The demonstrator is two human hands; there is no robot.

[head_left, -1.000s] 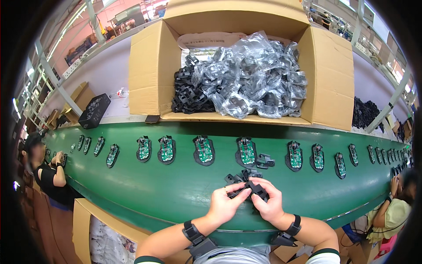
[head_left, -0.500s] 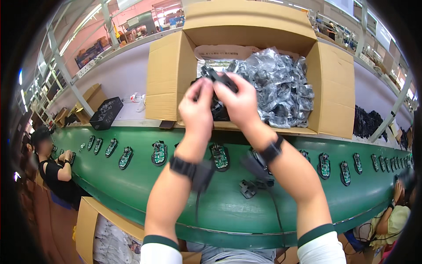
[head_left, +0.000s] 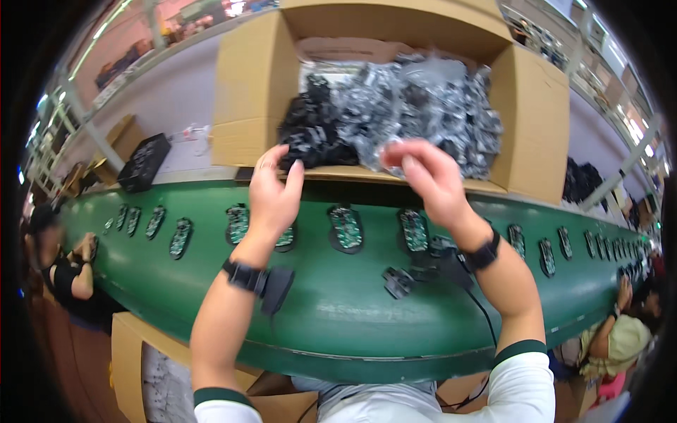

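My left hand (head_left: 275,187) is raised in front of a big open cardboard box (head_left: 250,84), fingers apart and empty, just below a heap of black plastic parts (head_left: 310,137). My right hand (head_left: 423,176) hovers at the box's front edge beside clear bags of parts (head_left: 430,106). Its fingers are curled and blurred, so I cannot tell whether it holds anything. Both wrists wear black straps. A small loose black part (head_left: 398,280) lies on the green conveyor belt (head_left: 338,317) under my arms.
A row of green circuit boards on black bases (head_left: 345,227) runs along the belt. A black tray (head_left: 144,161) sits at the left behind it. One person (head_left: 63,268) works at far left, another (head_left: 613,338) at far right. A carton (head_left: 127,352) stands below.
From handling a black part low over the belt, my hands rose into the box with it. Now they have drawn back to the box's front edge without it.
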